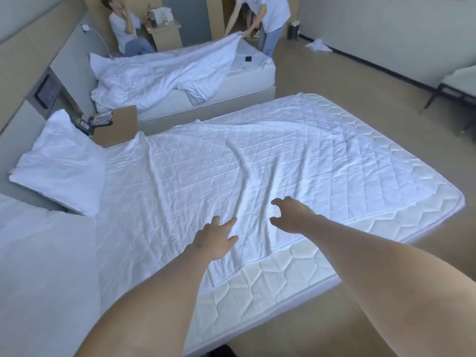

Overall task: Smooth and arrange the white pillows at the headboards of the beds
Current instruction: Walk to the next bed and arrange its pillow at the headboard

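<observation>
From the head view, the task looks barely begun: one white pillow (60, 163) lies creased at the near bed's headboard (18, 119), far left of both hands. The left hand (215, 240) hovers with fingers spread and the right hand (291, 215) with fingers loosely curled, both empty, over the wrinkled sheet (206, 163). A bundled duvet (38, 279) lies near left; another person (268, 19) works at the far bed (231, 81).

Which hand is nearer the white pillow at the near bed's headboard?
Left. The left hand lies open on the wrinkled sheet, on the side toward the white pillow. The right hand hovers farther toward the mattress foot, fingers loosely curled, holding nothing.
</observation>
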